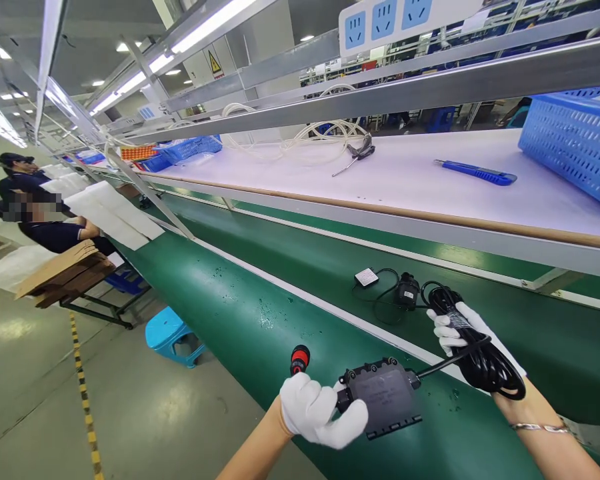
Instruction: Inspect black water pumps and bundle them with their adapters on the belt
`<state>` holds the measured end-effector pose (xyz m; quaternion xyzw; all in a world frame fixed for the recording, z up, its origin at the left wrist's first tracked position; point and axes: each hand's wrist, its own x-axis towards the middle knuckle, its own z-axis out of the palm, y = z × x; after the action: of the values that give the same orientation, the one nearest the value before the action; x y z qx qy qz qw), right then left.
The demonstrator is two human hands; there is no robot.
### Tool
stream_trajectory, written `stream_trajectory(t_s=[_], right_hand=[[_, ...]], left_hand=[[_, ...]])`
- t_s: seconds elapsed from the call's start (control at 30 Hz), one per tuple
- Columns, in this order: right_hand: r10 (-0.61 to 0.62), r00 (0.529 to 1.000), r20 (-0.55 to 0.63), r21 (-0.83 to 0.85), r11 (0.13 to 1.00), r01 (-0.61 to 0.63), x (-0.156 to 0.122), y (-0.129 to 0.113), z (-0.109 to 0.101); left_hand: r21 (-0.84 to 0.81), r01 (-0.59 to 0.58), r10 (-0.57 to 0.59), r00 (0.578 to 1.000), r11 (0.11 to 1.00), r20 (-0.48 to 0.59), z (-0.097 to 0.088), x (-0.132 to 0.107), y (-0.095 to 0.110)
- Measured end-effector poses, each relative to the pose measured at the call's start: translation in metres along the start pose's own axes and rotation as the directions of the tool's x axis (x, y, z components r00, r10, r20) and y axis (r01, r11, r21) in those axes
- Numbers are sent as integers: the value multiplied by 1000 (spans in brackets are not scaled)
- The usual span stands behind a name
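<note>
My left hand (pixel 320 413), in a white glove, is closed around the short cable end of a flat black plastic box (pixel 386 399). From the same fist a round black connector with a red ring (pixel 300 359) sticks up. A black cable runs from the box's right side to a bundled coil of black cable (pixel 480 353). Gloved as well, my right hand (pixel 453 328) grips that coil, its fingers partly hidden behind it. Left of the coil, a small black cylindrical device (pixel 407 291) and a little box with a white label (pixel 367 277) lie on the green belt, joined by thin wires.
The green bench surface (pixel 240 300) has wet spots. Above it, a white shelf (pixel 410 180) carries a blue utility knife (pixel 476 172), a dark-handled tool (pixel 361 148) and a blue basket (pixel 575 147). A blue stool (pixel 173 337) stands at left, with people seated farther off.
</note>
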<state>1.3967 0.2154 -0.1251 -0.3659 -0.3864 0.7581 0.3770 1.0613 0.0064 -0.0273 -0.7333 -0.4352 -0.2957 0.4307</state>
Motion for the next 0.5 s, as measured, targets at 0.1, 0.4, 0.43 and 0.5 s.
stream_trajectory(t_s=[0.1,0.4,0.43,0.5], right_hand=[[-24,998,-52,-29,999,22,1,-1,2],[30,999,-38,-16,999,-31,23,-6,29],[47,998,-38,-46,998,-48,22,-6,27],[82,996,-40,-118,989,-86,20,-6,21]], left_hand=[[-8,40,-40,998,999,-38,5,-2,-5],[11,64,-63,998,998,-20,9,-5,-25],[12,66,-66,998,998,-8,9,-5,-28],[10,84,-84,996,996,26,10,-7,-33]])
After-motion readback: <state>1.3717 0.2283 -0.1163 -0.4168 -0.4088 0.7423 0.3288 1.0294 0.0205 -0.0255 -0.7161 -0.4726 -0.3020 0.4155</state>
